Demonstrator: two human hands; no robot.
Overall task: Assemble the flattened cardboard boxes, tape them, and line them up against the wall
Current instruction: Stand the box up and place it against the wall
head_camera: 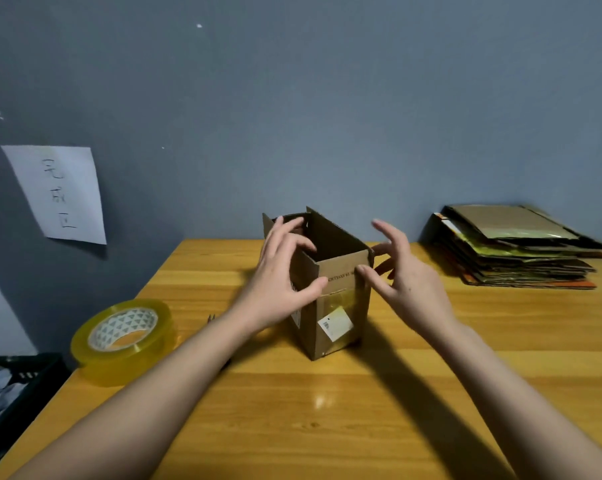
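- Cardboard box (330, 306) stood upright mid-table (327, 410), top flaps open, between my two hands.
- At far left a black crate (22, 386) sat beside the table, below a paper note (59, 194) on the wall.
- Tape roll (123, 341) lay flat near the table's left edge.
- My left hand (282, 275) curled around the box's left corner, gripping it.
- My right hand (400, 275) was spread wide, thumb touching the box's front face.
- Flattened boxes (514, 251) were stacked at far right.
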